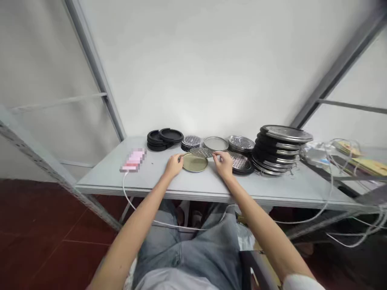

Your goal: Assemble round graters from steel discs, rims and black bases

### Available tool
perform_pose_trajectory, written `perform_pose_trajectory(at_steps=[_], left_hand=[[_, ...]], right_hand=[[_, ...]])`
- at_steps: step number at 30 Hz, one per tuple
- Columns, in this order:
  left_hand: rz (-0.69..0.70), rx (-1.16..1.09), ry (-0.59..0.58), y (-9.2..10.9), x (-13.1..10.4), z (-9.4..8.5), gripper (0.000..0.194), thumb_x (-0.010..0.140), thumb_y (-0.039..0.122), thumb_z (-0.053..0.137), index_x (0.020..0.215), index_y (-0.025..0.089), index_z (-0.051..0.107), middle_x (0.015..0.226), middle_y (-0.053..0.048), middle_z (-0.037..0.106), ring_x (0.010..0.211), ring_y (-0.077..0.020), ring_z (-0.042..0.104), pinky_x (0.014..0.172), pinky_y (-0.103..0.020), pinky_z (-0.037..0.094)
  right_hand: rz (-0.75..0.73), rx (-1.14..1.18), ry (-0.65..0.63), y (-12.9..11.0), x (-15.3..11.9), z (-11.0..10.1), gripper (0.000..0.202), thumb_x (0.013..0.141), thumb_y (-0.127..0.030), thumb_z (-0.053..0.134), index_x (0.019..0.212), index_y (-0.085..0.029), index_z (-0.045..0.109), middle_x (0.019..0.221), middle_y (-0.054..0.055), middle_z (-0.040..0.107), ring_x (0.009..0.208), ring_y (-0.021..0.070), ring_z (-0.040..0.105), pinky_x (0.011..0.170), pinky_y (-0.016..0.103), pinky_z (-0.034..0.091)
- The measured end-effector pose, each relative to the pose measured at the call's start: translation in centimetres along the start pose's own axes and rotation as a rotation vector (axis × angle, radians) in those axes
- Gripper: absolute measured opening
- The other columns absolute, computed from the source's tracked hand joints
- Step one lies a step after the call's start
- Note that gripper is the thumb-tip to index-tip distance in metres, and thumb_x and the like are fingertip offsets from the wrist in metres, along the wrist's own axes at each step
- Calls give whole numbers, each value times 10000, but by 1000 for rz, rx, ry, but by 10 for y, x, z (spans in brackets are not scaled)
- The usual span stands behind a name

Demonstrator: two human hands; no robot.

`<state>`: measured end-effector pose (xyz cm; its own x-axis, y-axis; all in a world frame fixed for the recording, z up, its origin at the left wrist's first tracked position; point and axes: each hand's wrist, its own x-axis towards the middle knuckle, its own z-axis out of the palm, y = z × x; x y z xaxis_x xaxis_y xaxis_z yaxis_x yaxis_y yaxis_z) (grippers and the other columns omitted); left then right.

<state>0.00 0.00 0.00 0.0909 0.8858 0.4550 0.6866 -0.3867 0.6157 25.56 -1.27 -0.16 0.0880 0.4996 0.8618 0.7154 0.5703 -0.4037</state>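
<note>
My left hand [174, 165] is closed at the left rim of a shallow round metal pan [194, 164] with a dull gold inside, at the table's front middle. My right hand [223, 164] pinches the edge of a thin perforated metal disc [200, 152], tilted over the pan's far side. The disc hides part of the pan's back rim. Just right of my right hand lies a black-rimmed round piece [241, 162] with a perforated metal face.
Behind stand black rings [165, 136], perforated discs [191, 140], a plain round pan [216, 143] and another perforated piece [241, 142]. A tall stack [276, 151] rises at right. A pink blurred object [134, 159] with a white cable lies left. Metal posts flank the table [105, 177].
</note>
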Motion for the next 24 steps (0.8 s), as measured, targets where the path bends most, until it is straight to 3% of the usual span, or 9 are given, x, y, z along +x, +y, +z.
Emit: perform_pose_trajectory(at_steps=[7, 15, 19, 24], left_hand=[[-25, -38, -6, 3, 0, -3, 321, 966, 200, 422, 1117, 159, 703, 1133, -103, 728, 1070, -234, 663, 963, -340, 490], [43, -1, -3, 5, -2, -5, 228, 906, 191, 526, 949, 163, 747, 1052, -96, 745, 1006, -234, 670, 948, -335, 494], [64, 2, -2, 3, -2, -4, 218, 900, 193, 535, 942, 166, 748, 1046, -91, 746, 1005, -228, 669, 948, -331, 495], [64, 5, -2, 2, -2, -3, 217, 896, 199, 536, 937, 173, 747, 1036, -83, 747, 996, -221, 667, 949, -333, 494]], right_hand=[[11, 43, -122, -7, 2, -1, 138, 884, -300, 589, 870, -221, 701, 897, 70, 734, 894, 252, 648, 843, 406, 497], [20, 67, -209, -9, 0, -3, 112, 844, -251, 609, 891, -222, 706, 918, 71, 709, 915, 245, 645, 848, 393, 515], [-19, 85, -225, -10, -2, -5, 87, 814, -247, 636, 844, -227, 715, 932, 71, 692, 914, 242, 648, 860, 394, 519], [-27, 116, -342, -12, -3, -7, 78, 774, -216, 644, 798, -231, 717, 936, 57, 687, 904, 233, 660, 862, 385, 521]])
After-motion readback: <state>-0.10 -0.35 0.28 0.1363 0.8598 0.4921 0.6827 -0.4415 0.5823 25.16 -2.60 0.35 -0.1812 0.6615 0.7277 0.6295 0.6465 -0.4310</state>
